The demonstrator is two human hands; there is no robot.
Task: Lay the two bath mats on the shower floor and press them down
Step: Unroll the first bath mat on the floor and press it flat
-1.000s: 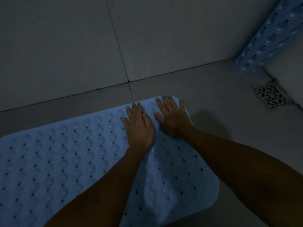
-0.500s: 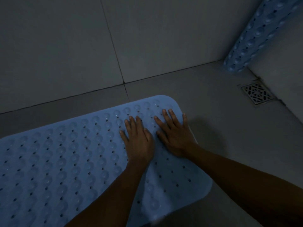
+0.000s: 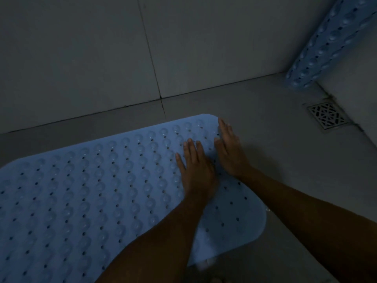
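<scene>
A light blue bath mat (image 3: 91, 190) with rows of bumps and small holes lies flat on the grey shower floor, reaching from the left edge to the middle. My left hand (image 3: 195, 168) presses flat on it near its right end, fingers straight. Beside it, my right hand (image 3: 229, 148) lies with straight fingers along the mat's far right edge. A second blue mat (image 3: 328, 41), rolled up, leans in the corner at the upper right.
A square metal floor drain (image 3: 327, 115) sits at the right, close to the side wall. Grey tiled walls (image 3: 81, 58) rise behind the mat. Bare floor (image 3: 285, 160) lies between the flat mat and the drain.
Both hands have slid from the mat's middle toward its far right corner, the right hand reaching the edge. The view has shifted slightly left.
</scene>
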